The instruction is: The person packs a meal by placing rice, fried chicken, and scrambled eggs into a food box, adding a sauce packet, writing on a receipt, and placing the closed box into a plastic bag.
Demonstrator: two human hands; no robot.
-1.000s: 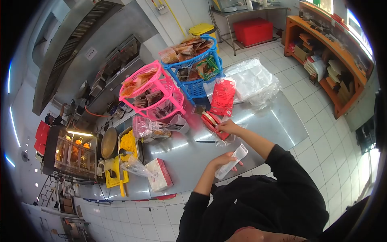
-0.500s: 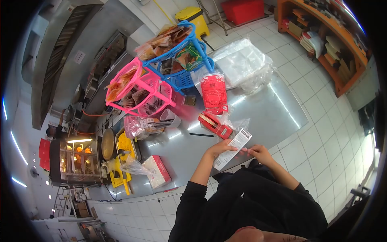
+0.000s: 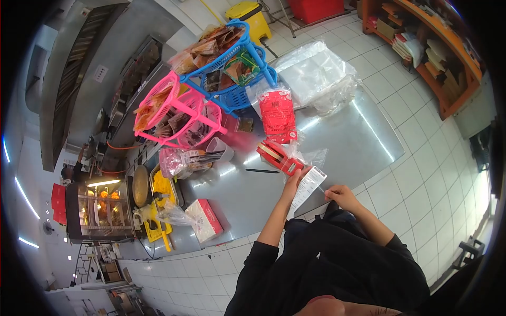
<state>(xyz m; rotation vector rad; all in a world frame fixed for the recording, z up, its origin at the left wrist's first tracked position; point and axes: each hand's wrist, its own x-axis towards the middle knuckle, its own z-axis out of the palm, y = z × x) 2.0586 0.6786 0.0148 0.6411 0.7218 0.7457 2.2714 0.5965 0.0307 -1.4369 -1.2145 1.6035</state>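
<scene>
My left hand (image 3: pixel 293 181) is closed on a long white printed paper slip (image 3: pixel 307 190), near the table's front edge. Just beyond its fingertips sits a red tape dispenser (image 3: pixel 279 157) with clear plastic beside it. My right hand (image 3: pixel 341 197) is pinched to the right of the slip; something thin and pale shows at its fingertips, too small to name. Behind the dispenser lies a red printed packet (image 3: pixel 278 116). A black pen (image 3: pixel 262 170) rests on the metal table (image 3: pixel 363 142) to the left of the dispenser.
Pink (image 3: pixel 197 118) and blue baskets (image 3: pixel 232 79) hold packets at the back. Clear plastic bags (image 3: pixel 311 73) lie behind the red packet. A tissue box (image 3: pixel 207 220), yellow board (image 3: pixel 154 224) and food tray (image 3: pixel 164 184) stand left. Another person (image 3: pixel 74 171) is far left.
My right hand has gone from the tape dispenser to the right of the slip. My left hand has moved forward with the slip, up to the dispenser. The view has shifted.
</scene>
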